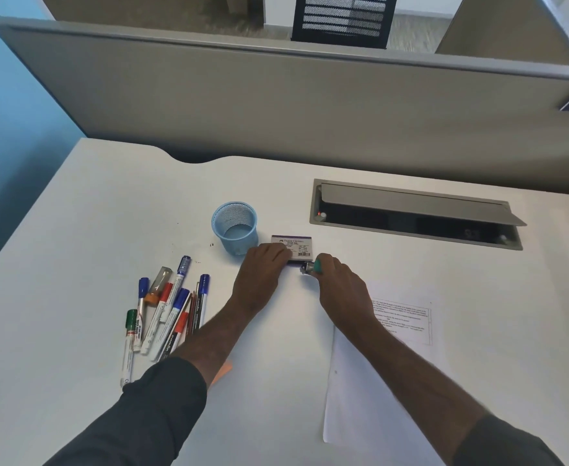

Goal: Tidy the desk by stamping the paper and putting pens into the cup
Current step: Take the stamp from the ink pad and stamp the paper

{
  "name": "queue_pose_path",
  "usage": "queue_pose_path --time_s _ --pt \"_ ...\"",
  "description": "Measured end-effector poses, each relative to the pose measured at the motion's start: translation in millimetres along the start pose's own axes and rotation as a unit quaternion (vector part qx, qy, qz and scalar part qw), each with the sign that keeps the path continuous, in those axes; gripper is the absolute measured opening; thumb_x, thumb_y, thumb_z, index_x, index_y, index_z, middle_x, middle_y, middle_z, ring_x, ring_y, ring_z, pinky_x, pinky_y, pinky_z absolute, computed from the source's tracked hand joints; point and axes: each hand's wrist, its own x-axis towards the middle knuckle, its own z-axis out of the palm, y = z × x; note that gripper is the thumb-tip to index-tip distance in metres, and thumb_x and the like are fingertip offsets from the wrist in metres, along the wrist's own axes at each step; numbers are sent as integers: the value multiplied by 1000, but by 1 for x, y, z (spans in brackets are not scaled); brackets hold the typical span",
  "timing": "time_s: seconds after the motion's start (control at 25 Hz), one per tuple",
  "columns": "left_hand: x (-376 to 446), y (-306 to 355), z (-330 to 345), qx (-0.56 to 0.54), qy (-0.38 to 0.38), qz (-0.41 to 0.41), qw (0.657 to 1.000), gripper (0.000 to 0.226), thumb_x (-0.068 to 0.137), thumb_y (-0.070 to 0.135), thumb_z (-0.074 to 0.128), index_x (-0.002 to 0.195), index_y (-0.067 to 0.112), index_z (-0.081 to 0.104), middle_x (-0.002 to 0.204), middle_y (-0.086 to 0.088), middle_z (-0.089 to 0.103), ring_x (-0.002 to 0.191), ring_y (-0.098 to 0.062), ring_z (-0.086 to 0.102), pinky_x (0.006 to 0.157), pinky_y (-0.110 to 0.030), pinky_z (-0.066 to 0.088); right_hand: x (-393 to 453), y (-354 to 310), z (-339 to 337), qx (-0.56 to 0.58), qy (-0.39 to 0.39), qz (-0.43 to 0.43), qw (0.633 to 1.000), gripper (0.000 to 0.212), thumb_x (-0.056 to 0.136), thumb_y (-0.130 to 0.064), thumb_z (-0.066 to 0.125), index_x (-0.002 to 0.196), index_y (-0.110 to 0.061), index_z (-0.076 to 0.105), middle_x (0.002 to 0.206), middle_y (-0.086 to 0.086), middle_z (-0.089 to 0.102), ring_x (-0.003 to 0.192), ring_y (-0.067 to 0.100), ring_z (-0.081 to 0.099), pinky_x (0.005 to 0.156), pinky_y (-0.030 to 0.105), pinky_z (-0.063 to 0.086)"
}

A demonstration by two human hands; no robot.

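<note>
A purple stamp pad box [295,246] with a white label lies on the white desk just right of the light blue mesh cup [235,227]. My left hand [262,274] rests on the box's left front edge and grips it. My right hand [338,280] is closed around a stamp [311,266] with a green body and a metal end, held next to the box's front right corner. A printed paper sheet [374,381] lies under my right forearm. Several markers and pens [162,311] lie in a loose pile to the left.
An open cable hatch [414,213] with a raised grey flap is set into the desk at the back right. A grey partition panel [293,95] runs along the desk's far edge. An orange sticky note [225,369] peeks from under my left forearm.
</note>
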Motion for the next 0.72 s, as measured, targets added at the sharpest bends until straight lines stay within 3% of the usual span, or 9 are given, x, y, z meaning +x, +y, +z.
queue_pose_path --time_s 0.12,0.24,0.36,0.44,0.56,0.72 --pt "-8 -1 5 14 -5 9 1000 36 82 5 42 107 12 68 115 -7 67 103 -29 61 77 -39 47 -2 3 -2 13 -1 9 1000 7 101 -21 47 105 -16 48 88 2 58 68 23 45 58 34 38" --pt "-12 1 9 3 -8 4 1000 34 82 4 44 105 11 68 115 -8 67 104 -30 61 79 -39 48 -4 4 -4 32 -10 20 999 5 101 -24 47 103 -20 46 89 0 59 70 24 50 60 36 44" --pt "-13 4 10 -12 -7 -11 1000 25 85 2 59 108 9 65 118 -11 64 108 -32 59 82 -44 51 -8 4 -10 46 -10 23 999 6 100 -24 50 104 -21 47 93 -2 59 75 24 53 63 35 45" --pt "-17 7 12 -37 1 -47 998 27 89 10 67 115 6 64 125 -14 63 116 -33 57 93 -46 51 -10 4 -16 56 -7 36 998 8 99 -20 49 107 -21 48 98 -2 59 78 22 52 65 34 45" --pt "-34 25 12 -61 0 -117 991 44 100 27 55 138 4 55 145 -16 54 137 -31 47 114 -43 39 -20 9 -27 70 -6 45 997 19 97 -12 52 114 -21 48 105 -2 59 78 19 51 66 29 43" --pt "-60 63 4 -78 -9 -138 987 56 108 38 26 147 3 46 153 -14 45 145 -29 39 117 -48 35 -39 16 -47 86 -2 43 995 28 94 -6 56 118 -19 50 111 2 57 78 22 57 67 32 48"
